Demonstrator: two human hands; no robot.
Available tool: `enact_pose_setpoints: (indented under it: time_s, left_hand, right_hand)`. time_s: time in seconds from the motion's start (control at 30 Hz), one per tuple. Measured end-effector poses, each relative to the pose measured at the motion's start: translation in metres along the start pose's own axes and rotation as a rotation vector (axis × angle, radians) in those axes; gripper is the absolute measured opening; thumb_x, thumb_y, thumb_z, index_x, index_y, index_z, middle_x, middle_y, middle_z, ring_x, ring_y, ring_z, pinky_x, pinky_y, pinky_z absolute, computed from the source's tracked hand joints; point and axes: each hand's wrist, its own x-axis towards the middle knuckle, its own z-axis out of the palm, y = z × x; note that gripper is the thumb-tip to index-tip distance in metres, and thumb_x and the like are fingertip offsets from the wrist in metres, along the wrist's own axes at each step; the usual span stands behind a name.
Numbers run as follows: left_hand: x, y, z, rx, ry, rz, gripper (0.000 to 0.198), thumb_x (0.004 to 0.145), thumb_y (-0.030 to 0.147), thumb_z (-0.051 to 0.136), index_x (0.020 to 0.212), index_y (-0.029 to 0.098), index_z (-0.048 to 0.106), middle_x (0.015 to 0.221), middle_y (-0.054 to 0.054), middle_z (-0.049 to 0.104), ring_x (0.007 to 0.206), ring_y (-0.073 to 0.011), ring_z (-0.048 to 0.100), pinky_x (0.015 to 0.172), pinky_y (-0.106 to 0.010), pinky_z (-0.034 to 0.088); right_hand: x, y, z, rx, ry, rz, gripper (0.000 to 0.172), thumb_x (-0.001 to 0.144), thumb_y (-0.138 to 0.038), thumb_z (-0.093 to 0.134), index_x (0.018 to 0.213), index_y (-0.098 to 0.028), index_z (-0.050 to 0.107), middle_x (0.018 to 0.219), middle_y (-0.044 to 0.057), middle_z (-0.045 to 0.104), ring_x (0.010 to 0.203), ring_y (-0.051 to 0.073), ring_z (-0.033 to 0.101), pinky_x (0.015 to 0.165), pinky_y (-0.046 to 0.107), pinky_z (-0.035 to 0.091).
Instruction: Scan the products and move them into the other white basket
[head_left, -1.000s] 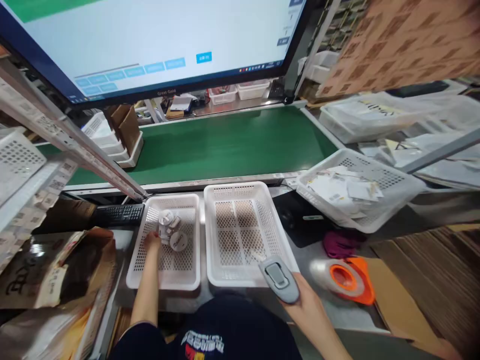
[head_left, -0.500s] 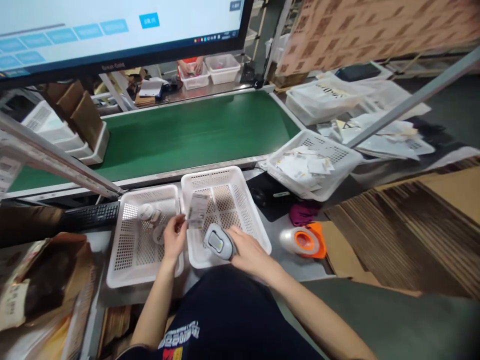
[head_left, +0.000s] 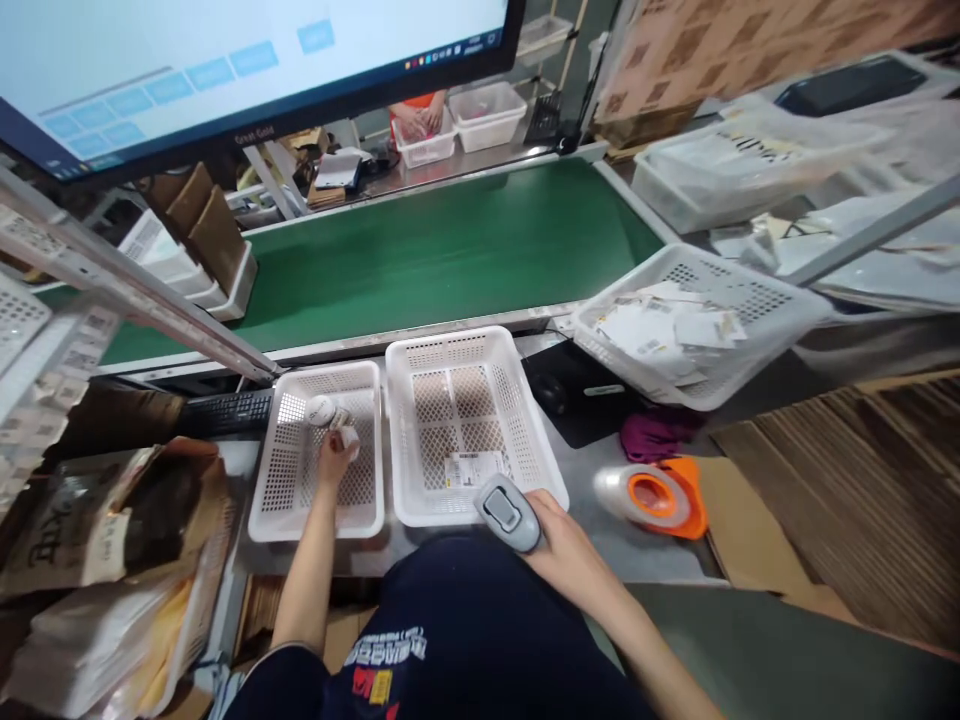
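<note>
My left hand (head_left: 334, 462) reaches into the left white basket (head_left: 264, 490), its fingers closed on a small white item (head_left: 349, 441) whose kind I cannot make out. Just beyond it lie a round white container (head_left: 319, 410) and other small white pieces. My right hand (head_left: 559, 540) grips a grey barcode scanner (head_left: 508, 512) over the near right corner of the right white basket (head_left: 559, 490). On the floor of that basket is a white printed label (head_left: 474, 468), close to the scanner's head.
A green conveyor belt (head_left: 450, 250) runs behind the baskets, below a monitor (head_left: 255, 132). To the right stand a basket of paper slips (head_left: 780, 310), a mouse (head_left: 548, 393), an orange tape dispenser (head_left: 690, 500) and stacked cardboard (head_left: 840, 500). Across the belt, a person's hands (head_left: 420, 122) are at another basket.
The printed label has gone from beside my left hand to the right basket's floor. My left hand has moved into the left basket and taken hold of a small white item. The scanner has shifted right.
</note>
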Motion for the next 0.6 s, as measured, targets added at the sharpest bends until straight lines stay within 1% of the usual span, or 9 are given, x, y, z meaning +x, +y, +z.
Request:
enact_pose_setpoints:
  time_s: [0.07,0.13,0.2,0.3,0.37,0.43,0.53,0.57,0.6]
  left_hand:
    - [-0.008,0.019,0.003,-0.202,-0.062,-0.063,0.045,0.081,0.055,0.064,0.111,0.023,0.054,0.115,-0.015,0.069,0.116,-0.0352,0.068,0.090,-0.049,0.060]
    - [-0.022,0.041,0.009,-0.387,-0.175,-0.096,0.050,0.082,0.064,0.052,0.110,0.023,0.057,0.121,-0.016,0.071,0.118,-0.0352,0.070,0.090,-0.049,0.062]
    - [-0.038,0.062,0.018,-0.541,-0.313,-0.117,0.054,0.079,0.066,0.053,0.111,0.023,0.061,0.129,-0.017,0.072,0.126,-0.0364,0.068,0.095,-0.051,0.062]
    - [-0.057,0.083,0.039,-0.698,-0.478,-0.149,0.056,0.076,0.061,0.061,0.115,0.021,0.066,0.135,-0.018,0.073,0.134,-0.0377,0.066,0.103,-0.053,0.060]
    - [-0.062,0.089,0.055,-0.747,-0.527,-0.166,0.054,0.076,0.057,0.062,0.115,0.020,0.068,0.132,-0.017,0.075,0.137,-0.0369,0.064,0.108,-0.054,0.058]
    - [-0.062,0.089,0.072,-0.739,-0.539,-0.166,0.048,0.078,0.055,0.061,0.109,0.021,0.070,0.127,-0.015,0.078,0.138,-0.0361,0.064,0.112,-0.055,0.055]
    - [-0.064,0.086,0.093,-0.620,-0.538,-0.078,0.049,0.080,0.060,0.055,0.101,0.021,0.073,0.124,-0.015,0.079,0.138,-0.0379,0.064,0.120,-0.060,0.049]
    - [-0.065,0.084,0.098,-0.570,-0.535,-0.031,0.050,0.079,0.062,0.057,0.101,0.021,0.074,0.126,-0.015,0.079,0.139,-0.0387,0.063,0.123,-0.061,0.045]
    - [-0.066,0.083,0.101,-0.527,-0.541,0.008,0.050,0.077,0.062,0.063,0.103,0.021,0.076,0.129,-0.014,0.078,0.142,-0.0393,0.061,0.127,-0.061,0.040]
  right_hand:
    - [0.015,-0.023,0.001,0.025,-0.011,-0.084,0.029,0.081,-0.029,0.062,0.108,-0.020,0.067,0.111,0.010,0.064,0.102,0.028,0.068,0.091,0.043,0.053]
    - [0.031,-0.044,0.002,0.035,-0.031,-0.176,0.022,0.080,-0.023,0.064,0.102,-0.020,0.064,0.107,0.008,0.061,0.099,0.026,0.066,0.087,0.039,0.052]
    - [0.044,-0.061,0.003,0.022,-0.043,-0.243,0.019,0.080,-0.018,0.067,0.098,-0.020,0.061,0.103,0.005,0.057,0.094,0.023,0.064,0.082,0.035,0.049]
    - [0.058,-0.079,0.005,-0.022,-0.045,-0.264,0.019,0.082,-0.015,0.071,0.095,-0.020,0.059,0.100,0.003,0.055,0.090,0.021,0.062,0.078,0.032,0.045]
    - [0.063,-0.085,0.007,-0.050,-0.046,-0.247,0.022,0.081,-0.016,0.075,0.097,-0.019,0.059,0.101,0.003,0.056,0.090,0.021,0.062,0.077,0.032,0.044]
    - [0.065,-0.087,0.009,-0.069,-0.049,-0.230,0.026,0.081,-0.016,0.076,0.101,-0.019,0.061,0.104,0.004,0.058,0.092,0.022,0.063,0.078,0.032,0.043]
    - [0.066,-0.084,0.011,-0.079,-0.056,-0.197,0.026,0.080,-0.014,0.074,0.103,-0.019,0.063,0.103,0.004,0.061,0.095,0.024,0.065,0.080,0.033,0.045]
    - [0.065,-0.081,0.011,-0.081,-0.056,-0.181,0.026,0.080,-0.013,0.073,0.104,-0.019,0.064,0.103,0.005,0.062,0.096,0.025,0.066,0.081,0.034,0.046]
    - [0.064,-0.076,0.011,-0.078,-0.047,-0.163,0.026,0.079,-0.013,0.072,0.104,-0.019,0.064,0.103,0.006,0.063,0.096,0.025,0.066,0.081,0.035,0.047]
